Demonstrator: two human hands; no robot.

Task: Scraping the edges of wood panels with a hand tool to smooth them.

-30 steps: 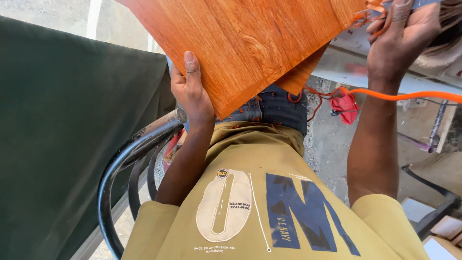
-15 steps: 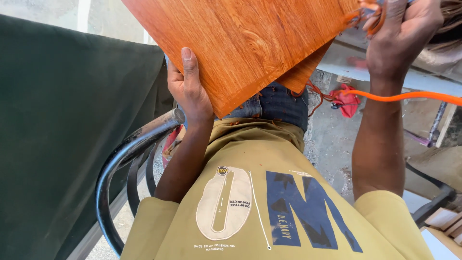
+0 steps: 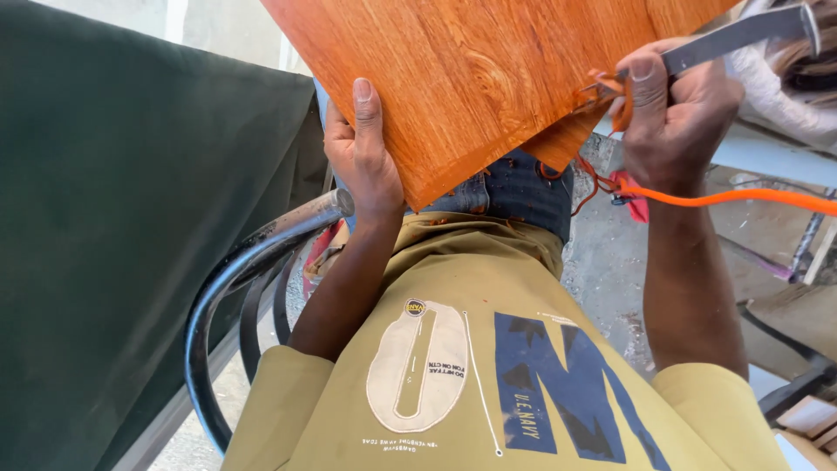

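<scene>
Above the lap, an orange-brown wooden board (image 3: 488, 78) is held tilted, approx. in the upper middle of the view, over the dark jeans (image 3: 514, 187). The left hand (image 3: 362, 161) is raised w/ forearm bent up from the elbow; its fingers are closed on the board's lower left edge, thumb laid flat on the top face. The right hand (image 3: 671, 122) is lifted at the board's right edge, forearm nearly upright. It is closed in a fist around a grey metal tool (image 3: 737, 35) w/ orange handle part; the tool tip is touching the board edge. An orange cord (image 3: 741, 199) is seen just below this hand. No containers are seen. A black metal chair frame (image 3: 253, 262) is beside the left arm.
</scene>
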